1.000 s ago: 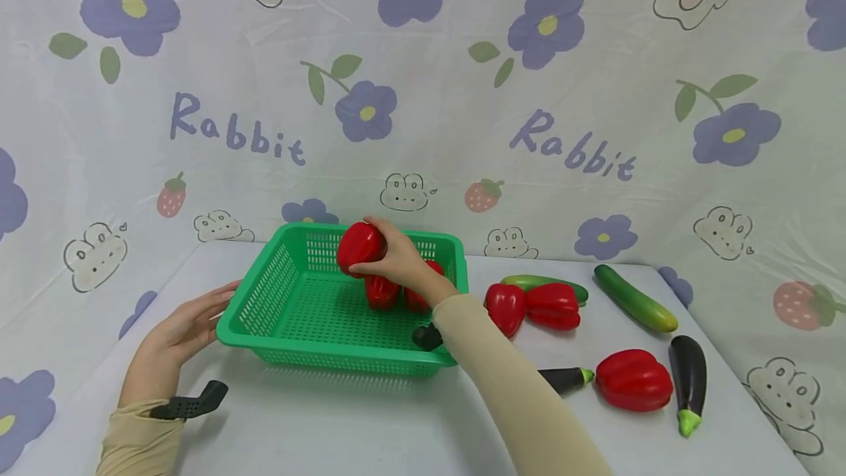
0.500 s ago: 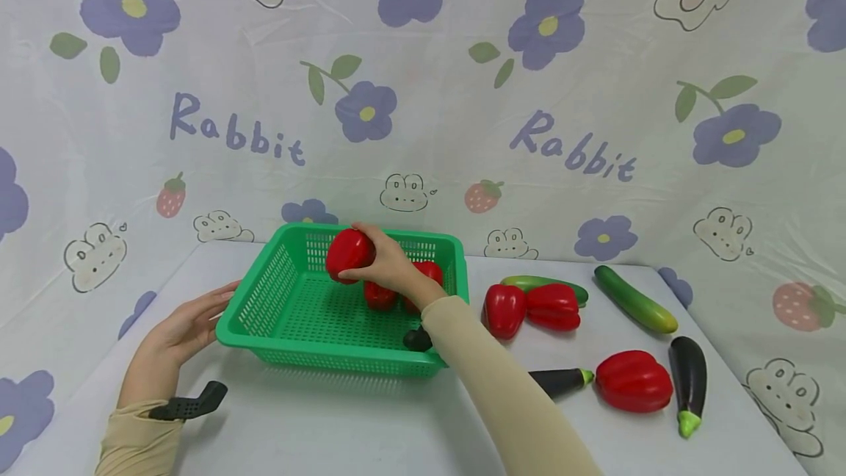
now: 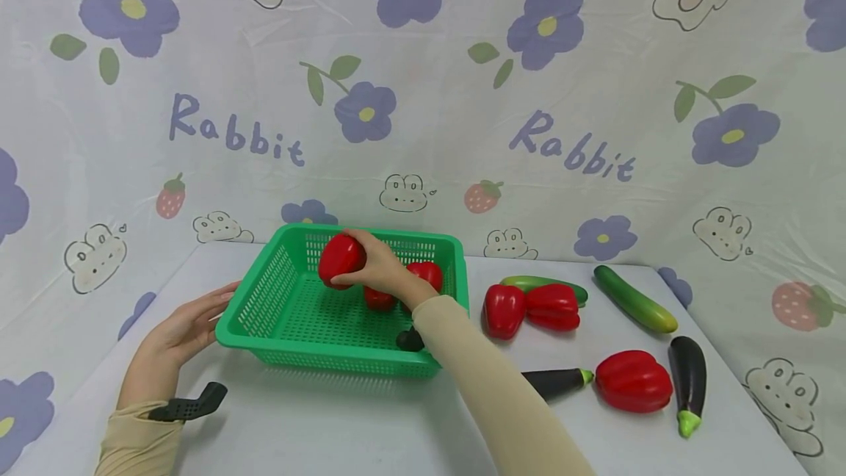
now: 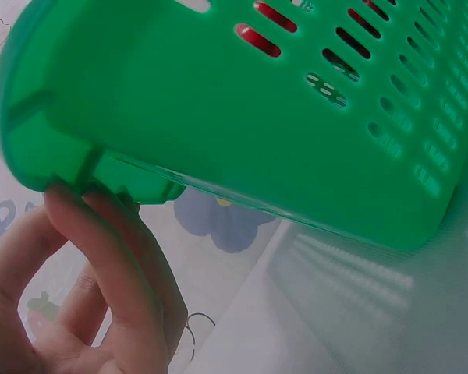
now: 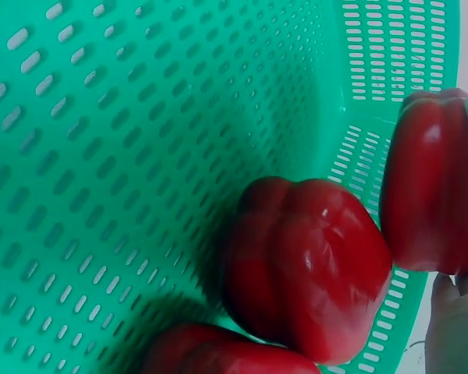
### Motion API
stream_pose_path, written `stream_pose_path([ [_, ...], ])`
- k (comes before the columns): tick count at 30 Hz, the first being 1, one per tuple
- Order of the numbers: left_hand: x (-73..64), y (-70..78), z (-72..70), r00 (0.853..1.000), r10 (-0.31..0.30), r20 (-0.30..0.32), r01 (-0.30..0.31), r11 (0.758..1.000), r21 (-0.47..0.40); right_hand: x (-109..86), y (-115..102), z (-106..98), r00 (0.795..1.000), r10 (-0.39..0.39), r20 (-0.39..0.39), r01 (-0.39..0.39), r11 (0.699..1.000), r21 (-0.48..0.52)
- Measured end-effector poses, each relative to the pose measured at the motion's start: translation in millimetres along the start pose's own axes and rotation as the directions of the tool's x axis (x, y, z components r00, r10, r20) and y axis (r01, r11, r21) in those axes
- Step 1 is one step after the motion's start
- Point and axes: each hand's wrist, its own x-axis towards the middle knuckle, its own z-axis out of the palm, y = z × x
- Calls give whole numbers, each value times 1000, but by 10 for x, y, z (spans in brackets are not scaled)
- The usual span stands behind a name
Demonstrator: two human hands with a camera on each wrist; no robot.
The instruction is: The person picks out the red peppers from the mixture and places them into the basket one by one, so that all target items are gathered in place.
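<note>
My right hand point(image 3: 382, 268) grips a red bell pepper point(image 3: 338, 261), thumb on the near side and fingers over the far side, above the back of the green basket point(image 3: 344, 360). Below and to the right, two more bell peppers point(image 5: 304, 265) lie in the basket, partly covered by my hand in the head view. The held pepper point(image 5: 433, 183) shows upright at the right of the right wrist view. On the basket's left side, my left hand point(image 3: 188, 325) touches the rim with its fingertips; the left wrist view shows these fingers point(image 4: 113, 265) lightly bent at the lip.
Right of the basket lie two bell peppers point(image 3: 554, 307) in front of a cucumber point(image 3: 529, 282). Another cucumber point(image 3: 634, 300), a bell pepper point(image 3: 633, 380) and an eggplant point(image 3: 689, 380) lie farther right. My right sleeve point(image 3: 489, 380) partly hides a second eggplant point(image 3: 558, 383).
My right hand has moved left and slightly lower with the bell pepper, uncovering more of the peppers in the basket. My left hand and the basket have stayed still.
</note>
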Motion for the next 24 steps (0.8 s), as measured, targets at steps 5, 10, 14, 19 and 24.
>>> stream_pose_path([
  [5,-3,4,13,999,-12,-46,14,1000,24,21,-13,32,1000,6,21,-6,1000,-16],
  [10,-3,7,5,1000,-8,-22,9,1000,28,40,-14,56,999,21,46,-20,999,-27],
  [14,-8,10,3,1000,-4,-2,4,999,34,51,-16,68,998,19,59,-17,999,-40],
  [19,-7,12,30,999,-19,-46,20,1000,10,61,-18,86,997,15,74,-11,998,-54],
  [24,-10,19,55,997,-28,-70,28,1000,-7,64,-43,98,995,10,95,-3,997,-79],
])
